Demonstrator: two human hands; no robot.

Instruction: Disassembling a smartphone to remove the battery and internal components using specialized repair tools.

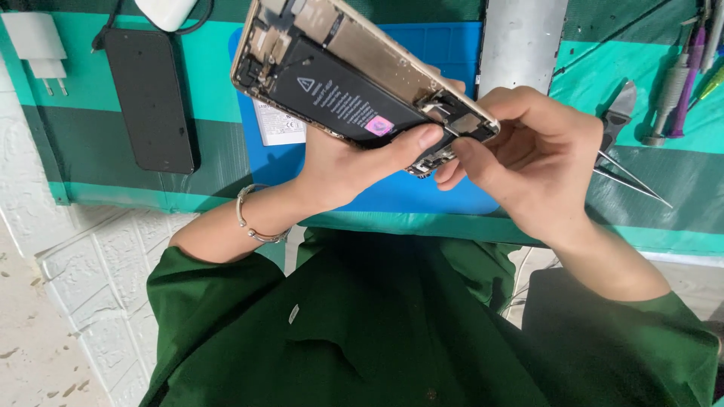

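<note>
Above blue mat (422, 197): left hand (343, 169) grips opened phone (354, 79); right hand (528, 154) pinches its end.

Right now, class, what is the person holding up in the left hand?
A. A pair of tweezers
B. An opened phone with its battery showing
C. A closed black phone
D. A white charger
B: the left hand grips an opened phone with its black battery exposed, while the right hand works at the phone's lower end.

Black phone (149, 99) lying flat at left, white charger plug (35, 41) beside it. Blue mat (422, 192) on green tabletop (664, 207). Tweezers (632, 179), pliers (617, 113) and screwdrivers (679, 90) at right.
</note>
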